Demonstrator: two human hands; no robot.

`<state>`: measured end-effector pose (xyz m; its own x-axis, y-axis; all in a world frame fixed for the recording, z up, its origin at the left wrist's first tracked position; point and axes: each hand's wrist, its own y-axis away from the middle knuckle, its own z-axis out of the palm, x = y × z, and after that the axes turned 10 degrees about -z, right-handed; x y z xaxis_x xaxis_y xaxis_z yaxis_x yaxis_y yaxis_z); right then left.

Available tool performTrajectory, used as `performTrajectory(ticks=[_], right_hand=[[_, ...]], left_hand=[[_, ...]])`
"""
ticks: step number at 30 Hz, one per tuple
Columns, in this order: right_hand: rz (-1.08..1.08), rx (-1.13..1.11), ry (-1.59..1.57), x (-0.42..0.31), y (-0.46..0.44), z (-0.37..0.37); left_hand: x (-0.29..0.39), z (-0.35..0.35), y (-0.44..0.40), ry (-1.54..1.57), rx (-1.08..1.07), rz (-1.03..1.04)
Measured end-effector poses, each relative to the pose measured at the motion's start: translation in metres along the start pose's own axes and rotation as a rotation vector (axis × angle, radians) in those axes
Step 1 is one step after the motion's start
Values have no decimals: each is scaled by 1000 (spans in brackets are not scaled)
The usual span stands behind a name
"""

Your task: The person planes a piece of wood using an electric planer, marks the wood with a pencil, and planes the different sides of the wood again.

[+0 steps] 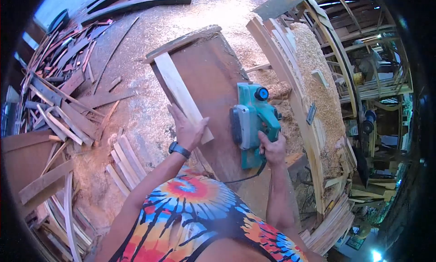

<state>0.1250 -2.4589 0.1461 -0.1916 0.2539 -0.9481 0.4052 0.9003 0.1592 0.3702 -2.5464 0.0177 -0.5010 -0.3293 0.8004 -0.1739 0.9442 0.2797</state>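
Near the near end of the brown board, a black cord is seen below the electric planer, and to the left of the board several loose strips are laid side by side on the ground. The planer is placed at the board's right side, its handle gripped in the closed fingers of the right hand, presumably so that the tool is kept steady. Whether it is rested on the board cannot be told.

Along the board's left side a pale wooden strip is laid lengthwise. Its near part is met by the left hand, the thumb set across it, seemingly to keep it from sliding; whether it is pinched or only pressed cannot be told. The strip's far end is set close to the batten at the board's far end, which may be meant as a stop.

Beyond the board, the ground is strewn with shavings, and to its far left offcuts are heaped.
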Motion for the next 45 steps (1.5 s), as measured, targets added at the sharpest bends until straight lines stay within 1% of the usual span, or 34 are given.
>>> performTrajectory(ticks=[3,5,6,7,10,12,16,19,22,25,27,29,30,33,36,42,45], right_hand=[[4,-6,31,0,-1,4],[-12,-2,66,0,-1,5],[-62,8,95,3,-2,5],[-112,19,124,9,-3,5],[-214,37,155,24,-9,4],[-235,31,183,25,-10,4],[-246,12,127,37,-16,3],[-214,0,85,35,-16,5],[-249,-17,86,35,-17,3],[-253,-16,134,31,-15,3],[-216,-15,200,30,-16,2],[-252,-6,167,34,-17,2],[-271,-3,148,34,-18,3],[-235,-15,223,31,-18,2],[-273,-7,206,21,-11,2],[-200,-23,216,21,-12,2],[-198,5,224,32,-18,4]], left_hand=[[-8,-1,10,158,17,-138],[-6,-15,17,80,-82,-285],[-4,-23,22,37,-129,-362],[-10,-23,26,16,-43,-325],[-19,-36,33,124,-98,-348],[-19,-44,36,395,-191,-265],[37,-86,32,947,-366,-140],[84,-119,43,959,-433,-111],[102,-123,41,1132,-363,-159],[94,-124,30,988,-278,-83],[99,-123,28,992,-240,-91],[112,-121,33,1004,-172,-133],[113,-121,31,1020,-186,-135],[109,-123,20,1052,-215,-141],[109,-124,14,1061,-213,-145],[114,-122,14,1075,-181,-141],[111,-121,9,1095,-193,-146]])
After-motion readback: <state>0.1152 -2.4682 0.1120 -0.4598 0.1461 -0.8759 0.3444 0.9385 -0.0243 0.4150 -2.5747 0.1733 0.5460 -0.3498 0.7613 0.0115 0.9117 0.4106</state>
